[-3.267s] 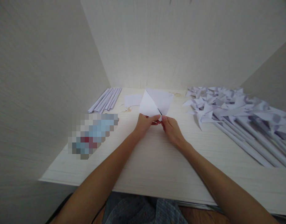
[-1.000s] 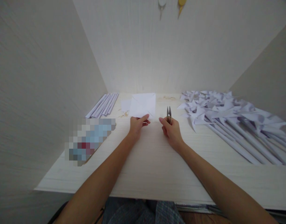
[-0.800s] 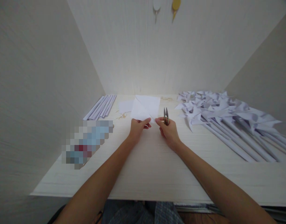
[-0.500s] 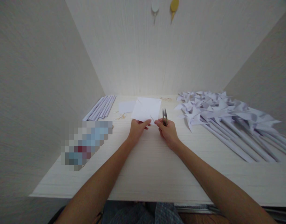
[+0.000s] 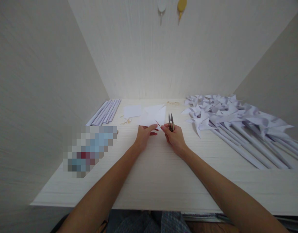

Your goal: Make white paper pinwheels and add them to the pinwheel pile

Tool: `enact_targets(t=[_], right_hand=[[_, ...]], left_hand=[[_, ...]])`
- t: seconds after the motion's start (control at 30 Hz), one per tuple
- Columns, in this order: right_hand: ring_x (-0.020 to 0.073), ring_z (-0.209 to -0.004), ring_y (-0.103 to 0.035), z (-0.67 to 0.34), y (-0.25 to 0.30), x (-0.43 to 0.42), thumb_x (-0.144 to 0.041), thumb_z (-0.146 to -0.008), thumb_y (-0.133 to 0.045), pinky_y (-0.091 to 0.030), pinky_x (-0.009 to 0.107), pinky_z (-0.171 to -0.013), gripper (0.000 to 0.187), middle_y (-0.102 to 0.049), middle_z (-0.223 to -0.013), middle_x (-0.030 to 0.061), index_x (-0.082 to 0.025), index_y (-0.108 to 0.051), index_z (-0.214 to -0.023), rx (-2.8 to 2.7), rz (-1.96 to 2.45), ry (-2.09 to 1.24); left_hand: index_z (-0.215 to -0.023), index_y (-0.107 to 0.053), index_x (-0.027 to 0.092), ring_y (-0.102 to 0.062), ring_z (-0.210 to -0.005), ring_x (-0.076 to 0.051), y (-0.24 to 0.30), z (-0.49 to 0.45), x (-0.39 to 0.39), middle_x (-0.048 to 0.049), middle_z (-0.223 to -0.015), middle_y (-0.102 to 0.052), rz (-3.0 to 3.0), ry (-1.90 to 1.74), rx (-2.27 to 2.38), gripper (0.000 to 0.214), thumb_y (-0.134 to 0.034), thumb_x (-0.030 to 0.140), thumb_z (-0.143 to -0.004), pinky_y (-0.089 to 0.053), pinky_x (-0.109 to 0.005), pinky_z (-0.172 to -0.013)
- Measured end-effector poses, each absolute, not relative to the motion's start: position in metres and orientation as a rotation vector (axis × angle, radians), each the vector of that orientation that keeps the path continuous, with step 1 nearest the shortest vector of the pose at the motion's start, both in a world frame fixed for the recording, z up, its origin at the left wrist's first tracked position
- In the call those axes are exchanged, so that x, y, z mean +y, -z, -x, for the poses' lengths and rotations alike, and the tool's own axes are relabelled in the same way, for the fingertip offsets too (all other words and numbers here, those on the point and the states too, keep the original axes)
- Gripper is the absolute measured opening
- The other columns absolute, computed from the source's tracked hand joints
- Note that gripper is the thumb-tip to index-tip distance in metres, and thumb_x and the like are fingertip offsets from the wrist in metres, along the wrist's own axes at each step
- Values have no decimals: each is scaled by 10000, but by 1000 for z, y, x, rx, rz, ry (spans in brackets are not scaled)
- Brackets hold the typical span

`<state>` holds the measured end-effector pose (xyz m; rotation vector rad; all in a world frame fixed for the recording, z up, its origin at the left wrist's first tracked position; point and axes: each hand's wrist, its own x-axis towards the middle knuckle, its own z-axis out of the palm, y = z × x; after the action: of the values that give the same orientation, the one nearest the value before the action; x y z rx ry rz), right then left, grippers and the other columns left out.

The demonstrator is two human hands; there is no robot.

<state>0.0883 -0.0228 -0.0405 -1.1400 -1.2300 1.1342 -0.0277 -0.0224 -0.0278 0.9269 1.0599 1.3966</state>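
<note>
A white square sheet of paper (image 5: 152,116) stands out in front of me, with a slit running in from its near right corner. My left hand (image 5: 143,134) is closed on the sheet's near left edge, thumb on top. In my right hand (image 5: 175,135) sits a pair of thread snips (image 5: 171,122), blades pointing away from me and a little apart. The thumb and finger of that same hand pinch the sheet's near right corner beside the slit. A reddish gap shows through the slit.
Rolled paper sticks (image 5: 106,111) lie at the back left, near a smaller white sheet (image 5: 131,111) and some tan rubber bands (image 5: 126,121). Several paper pinwheels (image 5: 224,111) on sticks are heaped at the right. A blurred-out object (image 5: 93,152) lies at the left.
The sheet has tilted and bent, its far edge now uneven and shifted slightly left. The slit at the near right corner shows wider. Both hands stay almost in place.
</note>
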Motion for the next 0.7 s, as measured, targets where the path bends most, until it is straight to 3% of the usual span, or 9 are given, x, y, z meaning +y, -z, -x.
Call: enact_targets(t=[0.2,0.37,0.7], right_hand=[[53,-363,-275,-88,42,-23,-348,-667,-555,-213,214,-382,193,-338,-397,-89,-164,-511,-626,-1338,1143,-1095],[55,-406,-283,-87,39,-25,-331,-679,-541,-228,216,-407,195,-359,-444,-73,-154,-513,-600,-1450,1175,-1025],[62,-426,-292,-87,39,-25,-311,-670,-533,-237,218,-423,164,-358,-460,-70,-151,-522,-633,-1527,1162,-1037]], left_hand=[[-612,-616,132,-543,-576,-106,30,27,-23,-11,-636,-616,-960,-1357,1095,149,-658,175,-476,-460,-219,-503],[-681,-607,147,-563,-629,-116,28,25,-24,-24,-764,-630,-843,-1431,1142,234,-689,236,-481,-460,-214,-493],[-689,-567,143,-530,-531,-96,29,24,-22,0,-636,-585,-785,-1568,1193,262,-695,236,-481,-428,-202,-451]])
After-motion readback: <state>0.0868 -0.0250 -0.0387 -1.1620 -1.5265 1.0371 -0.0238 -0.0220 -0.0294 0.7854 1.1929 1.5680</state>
